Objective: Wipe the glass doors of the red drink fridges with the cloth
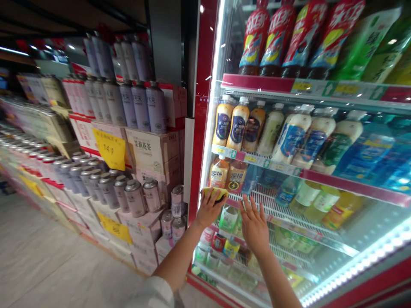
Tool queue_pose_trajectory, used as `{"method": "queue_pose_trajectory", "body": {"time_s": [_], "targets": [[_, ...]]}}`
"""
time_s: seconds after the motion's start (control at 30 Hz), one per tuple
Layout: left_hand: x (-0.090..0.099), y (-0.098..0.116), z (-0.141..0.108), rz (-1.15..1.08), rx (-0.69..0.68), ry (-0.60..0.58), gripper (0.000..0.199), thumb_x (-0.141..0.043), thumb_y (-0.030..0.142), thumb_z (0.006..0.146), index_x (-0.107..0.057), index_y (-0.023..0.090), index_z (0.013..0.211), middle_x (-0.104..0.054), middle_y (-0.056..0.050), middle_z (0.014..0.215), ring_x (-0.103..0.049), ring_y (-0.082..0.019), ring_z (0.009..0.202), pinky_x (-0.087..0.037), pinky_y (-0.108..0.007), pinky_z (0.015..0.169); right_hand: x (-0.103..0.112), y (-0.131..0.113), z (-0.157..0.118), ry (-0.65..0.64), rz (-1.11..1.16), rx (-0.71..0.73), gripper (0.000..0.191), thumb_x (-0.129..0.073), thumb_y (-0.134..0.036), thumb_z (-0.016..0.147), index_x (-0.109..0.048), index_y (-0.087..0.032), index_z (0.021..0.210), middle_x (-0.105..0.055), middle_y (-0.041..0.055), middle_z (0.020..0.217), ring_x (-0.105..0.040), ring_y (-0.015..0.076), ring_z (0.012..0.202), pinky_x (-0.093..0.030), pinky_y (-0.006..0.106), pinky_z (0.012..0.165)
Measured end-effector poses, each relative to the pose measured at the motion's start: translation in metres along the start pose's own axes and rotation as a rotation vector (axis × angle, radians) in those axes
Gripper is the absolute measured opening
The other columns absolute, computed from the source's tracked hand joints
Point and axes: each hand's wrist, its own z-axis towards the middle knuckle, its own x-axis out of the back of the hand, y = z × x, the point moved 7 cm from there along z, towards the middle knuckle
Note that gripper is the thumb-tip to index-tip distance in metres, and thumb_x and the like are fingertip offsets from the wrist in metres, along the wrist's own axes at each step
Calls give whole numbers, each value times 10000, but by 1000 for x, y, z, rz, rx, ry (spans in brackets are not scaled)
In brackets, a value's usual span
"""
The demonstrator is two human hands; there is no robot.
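Under the fingers of my left hand (pixel 208 209) is a folded yellow cloth (pixel 218 194), dark along its lower side. The hand presses it at the left end of a shelf edge in the lit drinks fridge (pixel 202 102), just below two orange-labelled bottles (pixel 220 173). My right hand (pixel 255 224) is raised beside it, fingers spread and pointing up, nearest the same shelf's front rail (pixel 289 229). Nothing shows in the right hand. Whether its fingertips touch the rail, I cannot tell.
Higher shelves hold white-capped bottles (pixel 293 132) and red-labelled bottles (pixel 285 38). Cans and small bottles (pixel 218 244) fill lower shelves. At left, metallic cans (pixel 135 196) stand on stacked cartons (pixel 154 149) with yellow price signs (pixel 111 147). Grey floor (pixel 64 265) runs alongside.
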Motion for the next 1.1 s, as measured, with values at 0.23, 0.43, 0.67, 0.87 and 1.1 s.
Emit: {"method": "queue_pose_trajectory", "body": {"time_s": [0.23, 0.43, 0.67, 0.87, 1.1], "targets": [[-4, -14, 42, 36, 277, 184, 672, -435, 210, 962, -257, 205, 1610, -71, -150, 1722, -35, -347, 1591, -143, -639, 1253, -3, 10, -12, -23, -57, -2, 740, -386, -70, 941, -208, -256, 1634, -291, 26, 1671, -289, 279, 1547, -224, 545, 1261], [-24, 20, -13, -28, -48, -50, 477, -566, 214, 890, -651, 397, 1321, -667, -18, 1337, -471, -243, 1429, -266, -497, 1257, 2, 16, -24, -49, -66, -11, 709, -407, -70, 932, -300, -247, 1610, -328, 18, 1656, -301, 289, 1541, -189, 554, 1275], [-2, -26, -19, -3, 64, 2, 510, -487, 157, 924, -581, 259, 1416, -374, -123, 1616, -232, -311, 1559, -235, -571, 1251, 15, 46, -47, 13, -115, -105, 740, -418, -53, 934, -249, -257, 1625, -338, 15, 1651, -219, 275, 1568, -219, 550, 1275], [-44, 33, -5, -68, 31, -2, 538, -510, 214, 941, -515, 264, 1477, -305, -125, 1654, -132, -382, 1573, -119, -670, 1242, 10, 47, -49, -24, -106, -138, 703, -426, -68, 941, -298, -244, 1609, -298, 36, 1668, -186, 297, 1575, -211, 582, 1267], [-25, 26, -22, -142, -117, -65, 373, -471, 226, 962, -719, 404, 1176, -655, 5, 1320, -515, -229, 1373, -305, -496, 1235, 19, 69, -63, -49, -121, -144, 685, -419, -44, 913, -407, -259, 1563, -316, -2, 1662, -122, 279, 1588, -171, 576, 1284]]}}
